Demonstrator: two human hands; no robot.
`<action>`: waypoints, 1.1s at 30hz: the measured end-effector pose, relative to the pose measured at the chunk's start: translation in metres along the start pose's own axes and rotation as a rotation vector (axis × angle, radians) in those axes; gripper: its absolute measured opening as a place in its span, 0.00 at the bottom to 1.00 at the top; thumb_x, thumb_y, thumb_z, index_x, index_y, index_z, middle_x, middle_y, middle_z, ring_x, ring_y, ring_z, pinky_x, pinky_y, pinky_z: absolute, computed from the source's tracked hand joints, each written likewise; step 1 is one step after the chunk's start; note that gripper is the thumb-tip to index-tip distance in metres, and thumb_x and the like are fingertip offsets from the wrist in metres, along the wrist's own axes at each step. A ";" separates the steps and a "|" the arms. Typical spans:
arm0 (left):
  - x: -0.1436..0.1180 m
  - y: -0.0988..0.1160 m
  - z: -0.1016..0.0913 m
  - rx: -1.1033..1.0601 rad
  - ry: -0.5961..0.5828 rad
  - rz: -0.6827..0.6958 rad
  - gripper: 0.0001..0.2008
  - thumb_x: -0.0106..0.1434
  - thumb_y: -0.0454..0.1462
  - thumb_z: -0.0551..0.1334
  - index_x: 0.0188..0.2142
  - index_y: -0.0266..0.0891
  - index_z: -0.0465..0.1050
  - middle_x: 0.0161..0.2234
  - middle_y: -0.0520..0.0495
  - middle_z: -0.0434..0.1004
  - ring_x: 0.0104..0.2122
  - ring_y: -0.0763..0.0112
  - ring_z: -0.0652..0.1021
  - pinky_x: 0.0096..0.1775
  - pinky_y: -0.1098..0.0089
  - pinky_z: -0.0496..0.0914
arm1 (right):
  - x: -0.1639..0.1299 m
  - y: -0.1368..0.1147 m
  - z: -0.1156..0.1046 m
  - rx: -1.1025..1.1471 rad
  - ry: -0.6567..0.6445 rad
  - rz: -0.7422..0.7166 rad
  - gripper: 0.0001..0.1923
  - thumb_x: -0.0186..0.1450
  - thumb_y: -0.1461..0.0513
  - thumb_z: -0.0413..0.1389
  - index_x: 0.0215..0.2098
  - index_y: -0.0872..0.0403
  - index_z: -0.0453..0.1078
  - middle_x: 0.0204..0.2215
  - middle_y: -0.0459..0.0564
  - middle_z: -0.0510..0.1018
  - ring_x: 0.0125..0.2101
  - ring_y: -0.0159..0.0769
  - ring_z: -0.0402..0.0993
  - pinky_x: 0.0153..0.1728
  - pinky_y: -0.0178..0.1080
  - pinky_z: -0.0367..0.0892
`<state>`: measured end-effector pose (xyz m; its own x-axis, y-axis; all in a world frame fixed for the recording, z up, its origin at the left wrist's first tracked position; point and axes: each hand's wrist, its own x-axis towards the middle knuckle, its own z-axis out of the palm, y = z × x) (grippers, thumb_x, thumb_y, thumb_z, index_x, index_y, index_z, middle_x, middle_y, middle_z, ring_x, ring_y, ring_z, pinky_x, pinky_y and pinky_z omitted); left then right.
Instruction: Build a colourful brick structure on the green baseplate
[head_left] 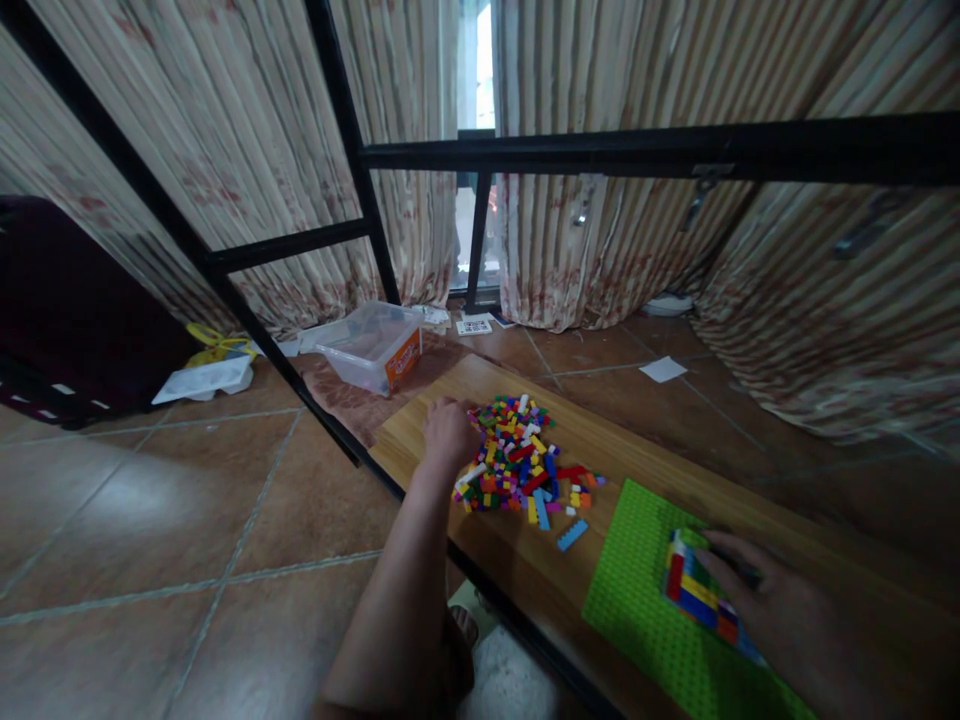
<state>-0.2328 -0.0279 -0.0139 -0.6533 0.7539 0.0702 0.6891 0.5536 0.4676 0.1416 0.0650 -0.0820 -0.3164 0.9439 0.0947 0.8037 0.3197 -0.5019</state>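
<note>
My left hand (448, 435) is at the left edge of a heap of loose toy bricks (517, 455). Its fingers are curled down toward the bricks, and what they pinch, if anything, is hidden. On the right, a green baseplate (630, 570) carries a low wall of red, yellow, blue and white toy bricks (697, 590). My right hand (772, 600) is closed over the upper side of this wall, thumb and fingertips touching it and covering part of it. A light blue brick (572, 535) lies apart, between heap and baseplate.
The bricks lie on a narrow wooden tabletop (517, 560) with a dark edge. Beyond its far left end stands a clear plastic box (373, 340) with an orange label. Black metal bars (555, 153) cross ahead, before curtains (600, 80). A dark suitcase (82, 310) stands left.
</note>
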 end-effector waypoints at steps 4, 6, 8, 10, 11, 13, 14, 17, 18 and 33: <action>0.009 -0.031 -0.004 0.060 -0.110 0.000 0.24 0.55 0.28 0.58 0.50 0.43 0.76 0.56 0.36 0.68 0.55 0.54 0.68 0.53 0.59 0.64 | 0.000 -0.003 -0.001 0.003 -0.043 0.040 0.23 0.57 0.44 0.51 0.38 0.49 0.76 0.35 0.54 0.82 0.30 0.46 0.78 0.30 0.43 0.71; 0.014 -0.037 -0.001 0.070 -0.141 0.039 0.25 0.54 0.28 0.59 0.52 0.44 0.75 0.59 0.37 0.64 0.57 0.54 0.66 0.55 0.59 0.63 | 0.000 -0.004 -0.001 0.008 -0.035 0.033 0.23 0.57 0.44 0.50 0.39 0.49 0.75 0.37 0.54 0.81 0.31 0.46 0.78 0.31 0.44 0.71; 0.018 -0.039 0.003 0.080 -0.175 0.068 0.26 0.54 0.28 0.60 0.52 0.45 0.74 0.61 0.38 0.63 0.58 0.54 0.65 0.55 0.59 0.62 | 0.000 -0.003 -0.001 0.013 -0.043 0.044 0.24 0.57 0.43 0.50 0.39 0.50 0.75 0.38 0.55 0.81 0.32 0.46 0.78 0.31 0.44 0.71; 0.021 -0.039 0.005 0.089 -0.206 0.074 0.26 0.53 0.29 0.61 0.52 0.47 0.74 0.61 0.39 0.62 0.58 0.54 0.65 0.56 0.59 0.61 | -0.001 -0.003 -0.001 0.024 -0.069 0.061 0.25 0.57 0.43 0.50 0.40 0.50 0.75 0.38 0.55 0.81 0.32 0.46 0.78 0.32 0.44 0.71; 0.022 -0.039 0.006 0.093 -0.217 0.076 0.26 0.52 0.29 0.62 0.51 0.47 0.75 0.61 0.40 0.62 0.58 0.54 0.65 0.56 0.59 0.61 | -0.001 -0.003 -0.001 0.031 -0.076 0.060 0.25 0.57 0.43 0.50 0.40 0.50 0.75 0.38 0.54 0.81 0.32 0.46 0.78 0.32 0.44 0.71; 0.022 -0.038 0.006 0.097 -0.226 0.080 0.26 0.52 0.29 0.62 0.51 0.48 0.75 0.61 0.40 0.63 0.58 0.54 0.65 0.55 0.59 0.61 | -0.001 -0.003 -0.002 0.036 -0.070 0.042 0.25 0.57 0.43 0.50 0.40 0.50 0.75 0.38 0.54 0.81 0.33 0.46 0.78 0.34 0.45 0.71; 0.022 -0.038 0.006 0.100 -0.226 0.084 0.25 0.52 0.30 0.62 0.50 0.48 0.75 0.60 0.40 0.63 0.58 0.55 0.65 0.55 0.60 0.62 | -0.001 -0.003 -0.002 0.033 -0.063 0.037 0.25 0.57 0.43 0.50 0.40 0.50 0.75 0.37 0.54 0.81 0.33 0.46 0.78 0.33 0.45 0.71; 0.019 -0.036 0.007 0.118 -0.211 0.099 0.23 0.53 0.30 0.61 0.50 0.44 0.75 0.57 0.39 0.67 0.56 0.55 0.67 0.54 0.60 0.62 | 0.000 -0.004 -0.001 0.030 -0.058 0.027 0.24 0.58 0.43 0.50 0.39 0.50 0.75 0.35 0.54 0.81 0.29 0.45 0.78 0.31 0.44 0.71; 0.019 -0.035 0.008 0.125 -0.206 0.103 0.22 0.54 0.30 0.61 0.49 0.42 0.75 0.56 0.39 0.68 0.55 0.55 0.68 0.54 0.60 0.63 | 0.000 -0.004 -0.001 0.033 -0.053 0.021 0.24 0.58 0.43 0.51 0.39 0.50 0.75 0.34 0.54 0.81 0.29 0.45 0.77 0.30 0.44 0.71; -0.013 0.021 0.013 -0.531 -0.348 0.395 0.16 0.58 0.38 0.62 0.46 0.35 0.70 0.40 0.44 0.78 0.39 0.63 0.78 0.42 0.64 0.72 | -0.012 -0.027 -0.026 0.192 0.268 0.131 0.20 0.65 0.51 0.48 0.44 0.52 0.75 0.43 0.54 0.80 0.43 0.44 0.77 0.47 0.47 0.68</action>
<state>-0.2055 -0.0218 -0.0169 -0.1905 0.9785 0.0789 0.5504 0.0399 0.8340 0.1369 0.0475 -0.0477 -0.0528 0.9721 0.2287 0.7110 0.1974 -0.6749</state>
